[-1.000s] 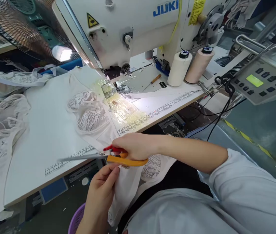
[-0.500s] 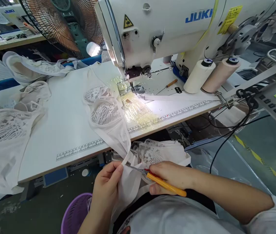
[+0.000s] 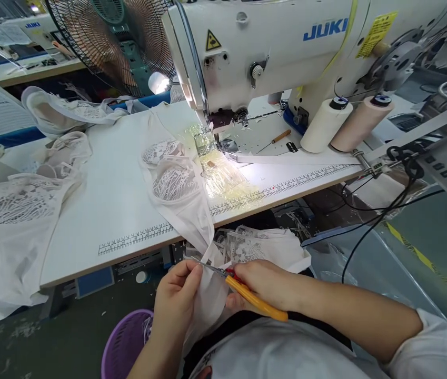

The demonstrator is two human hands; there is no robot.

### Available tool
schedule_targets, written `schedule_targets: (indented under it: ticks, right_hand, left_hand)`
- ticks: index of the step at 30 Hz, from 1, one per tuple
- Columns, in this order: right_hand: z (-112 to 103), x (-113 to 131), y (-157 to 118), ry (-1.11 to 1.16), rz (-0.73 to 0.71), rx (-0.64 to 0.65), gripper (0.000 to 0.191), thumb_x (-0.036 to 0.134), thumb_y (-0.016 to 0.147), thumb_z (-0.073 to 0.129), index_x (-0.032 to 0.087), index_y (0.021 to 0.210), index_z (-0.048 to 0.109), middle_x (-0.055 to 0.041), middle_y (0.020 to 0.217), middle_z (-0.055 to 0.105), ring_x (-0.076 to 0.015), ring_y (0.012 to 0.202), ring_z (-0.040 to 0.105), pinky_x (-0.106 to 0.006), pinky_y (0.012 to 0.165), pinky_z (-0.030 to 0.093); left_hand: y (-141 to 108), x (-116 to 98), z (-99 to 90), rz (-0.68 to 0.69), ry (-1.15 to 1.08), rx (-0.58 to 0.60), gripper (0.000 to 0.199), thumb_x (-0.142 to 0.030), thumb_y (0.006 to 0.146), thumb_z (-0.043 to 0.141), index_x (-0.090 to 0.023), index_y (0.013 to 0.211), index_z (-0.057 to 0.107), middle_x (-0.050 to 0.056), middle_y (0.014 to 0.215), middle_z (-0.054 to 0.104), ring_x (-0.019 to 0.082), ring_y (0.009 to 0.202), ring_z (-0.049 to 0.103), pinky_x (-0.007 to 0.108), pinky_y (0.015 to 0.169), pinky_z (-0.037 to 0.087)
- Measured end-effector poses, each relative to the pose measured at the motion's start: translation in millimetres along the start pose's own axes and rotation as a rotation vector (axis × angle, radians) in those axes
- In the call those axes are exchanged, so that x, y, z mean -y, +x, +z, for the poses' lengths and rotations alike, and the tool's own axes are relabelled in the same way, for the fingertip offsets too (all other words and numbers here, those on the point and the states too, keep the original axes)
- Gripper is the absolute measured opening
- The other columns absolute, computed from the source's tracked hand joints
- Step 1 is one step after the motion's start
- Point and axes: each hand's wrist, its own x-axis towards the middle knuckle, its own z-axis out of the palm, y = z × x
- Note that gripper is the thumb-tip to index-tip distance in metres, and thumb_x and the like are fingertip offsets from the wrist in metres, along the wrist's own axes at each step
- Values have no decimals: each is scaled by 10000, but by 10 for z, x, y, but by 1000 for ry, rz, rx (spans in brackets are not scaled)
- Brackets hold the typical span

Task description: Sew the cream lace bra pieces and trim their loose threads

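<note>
With thumb and fingers pinched together, my left hand [image 3: 181, 287] grips the edge of a white lace bra [image 3: 178, 184]. The bra's cups lie on the table, and its band hangs over the front edge toward my lap. My right hand [image 3: 265, 284] is closed round scissors [image 3: 252, 300] with orange and red handles. Their blades point left at the strip of fabric beside my left fingertips. Whether the blades are fully closed is hard to see. More white lace pieces [image 3: 262, 247] lie bunched just beyond my right hand, below the table edge.
A sewing machine [image 3: 270, 52] stands on the white table [image 3: 116, 195], with two thread cones [image 3: 326, 125] at its right. An awl [image 3: 280, 137] lies near the needle. Other lace garments [image 3: 21, 221] are at left. A purple basket [image 3: 124, 345] stands on the floor.
The scissors have moved left, so their blades now reach across the strip by my left fingertips. The view has shifted slightly; my left hand keeps its pinch.
</note>
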Motion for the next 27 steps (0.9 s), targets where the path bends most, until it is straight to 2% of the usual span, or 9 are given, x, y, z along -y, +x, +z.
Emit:
schedule_targets:
  ticks: [4, 6, 9, 11, 14, 18, 20, 23, 27]
  right_hand:
    - [-14, -55, -10, 197, 69, -9, 337, 480, 701, 622, 183, 641, 476, -5, 650, 575, -148, 588, 523, -239, 537, 381]
    - [-47, -97, -32, 257, 65, -111, 370, 489, 678, 633, 190, 610, 427, 17, 603, 528, -134, 562, 488, -234, 520, 364]
    - [-116, -109, -63, 325, -62, -343, 378, 458, 622, 674, 194, 637, 404, 35, 613, 453, -115, 558, 421, -226, 503, 346]
    - [-144, -70, -58, 436, -189, -430, 291, 372, 640, 665, 187, 724, 456, 22, 694, 473, -114, 609, 429, -226, 542, 379]
    - [-114, 20, 14, 556, -226, -401, 193, 251, 659, 627, 181, 765, 481, 21, 719, 483, -99, 600, 421, -218, 547, 398]
    - [-25, 76, 132, 666, -209, -356, 219, 178, 611, 606, 198, 682, 400, 62, 631, 429, -76, 527, 382, -200, 506, 390]
    - [-36, 52, 127, 634, -222, -368, 237, 161, 591, 596, 204, 679, 380, 64, 625, 420, -82, 533, 388, -200, 500, 388]
    - [-147, -44, 5, 445, -265, -463, 229, 105, 570, 546, 204, 723, 407, 36, 680, 455, -106, 593, 421, -213, 526, 390]
    - [-304, -230, -256, 239, -230, -627, 210, 87, 611, 493, 204, 776, 436, -2, 748, 486, -126, 632, 442, -231, 545, 384]
  left_hand:
    - [7, -10, -4, 35, 66, 26, 209, -341, 628, 671, -172, 538, 588, -39, 506, 476, 84, 471, 364, 184, 430, 287]
    - [-9, -23, 4, 61, 121, 27, 182, -335, 632, 666, -176, 556, 621, -22, 529, 520, 99, 491, 411, 193, 445, 321]
    - [-54, -38, 36, 127, 186, 15, 112, -295, 633, 673, -187, 608, 665, 15, 635, 616, 146, 601, 524, 219, 538, 412]
    - [-87, -31, 67, 179, 193, 27, 114, -270, 641, 680, -200, 731, 687, 15, 656, 629, 154, 624, 551, 225, 562, 436]
    - [-125, 5, 118, 241, 151, 90, 231, -257, 677, 668, -215, 901, 632, -20, 587, 590, 128, 537, 525, 208, 490, 418]
    - [-133, 46, 138, 267, 182, 134, 206, -245, 717, 632, -225, 911, 565, -23, 604, 614, 134, 563, 569, 208, 527, 441]
    - [-95, 47, 89, 296, 317, 168, 175, -253, 730, 615, -232, 899, 575, -9, 660, 646, 146, 612, 599, 215, 564, 457]
    - [24, 27, -69, 417, 647, 287, 130, -291, 756, 571, -240, 860, 631, 22, 756, 690, 173, 666, 620, 227, 571, 455]
    - [188, -24, -301, 546, 992, 332, 198, -362, 784, 502, -239, 778, 658, 41, 717, 691, 207, 650, 614, 250, 535, 435]
